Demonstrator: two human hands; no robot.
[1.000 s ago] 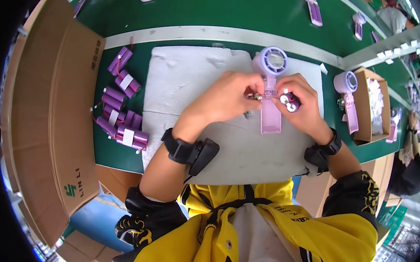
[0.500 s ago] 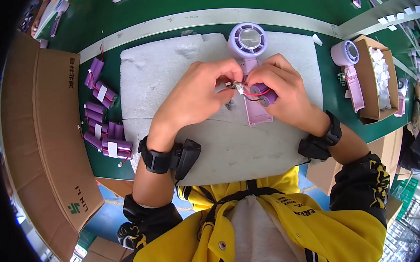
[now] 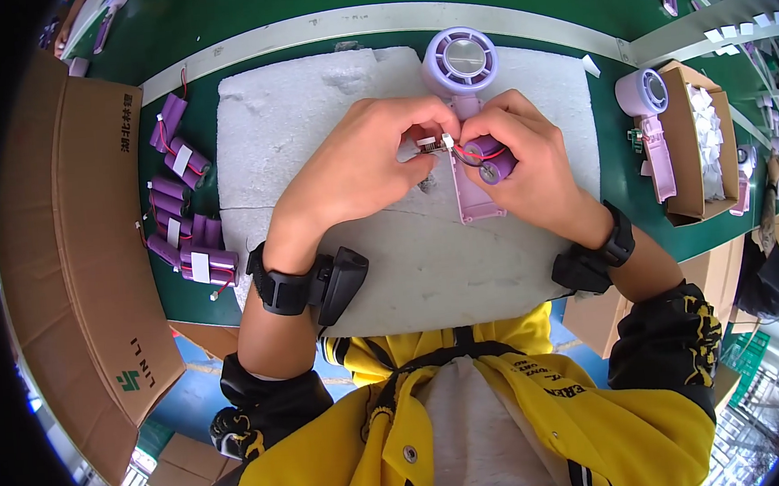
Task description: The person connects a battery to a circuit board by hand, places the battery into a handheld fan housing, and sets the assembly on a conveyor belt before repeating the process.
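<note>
A lavender handheld fan (image 3: 460, 60) lies on a white foam pad (image 3: 293, 96), its open pink handle shell (image 3: 479, 205) toward me. Above that shell, my left hand (image 3: 348, 160) pinches a small circuit board (image 3: 431, 145) between thumb and fingers. My right hand (image 3: 532, 156) is closed around a purple two-cell battery pack (image 3: 496, 167), whose round ends face me. Red and black wires run from the pack to a white connector (image 3: 447, 140) at the board's edge. Whether the plug is fully seated, I cannot tell. The right fingertips are close beside the connector.
Several purple battery packs (image 3: 184, 212) lie left of the pad, beside a tall cardboard box (image 3: 92, 255). To the right, another fan (image 3: 641, 94) with its handle open stands near a carton (image 3: 687, 177) of white pieces. A pale rail (image 3: 338, 23) crosses the green bench behind the pad.
The circuit board has turned in my left fingers, and its connector now sits nearer the right fingertips. The battery pack has tilted slightly. The whole view has shifted a little.
</note>
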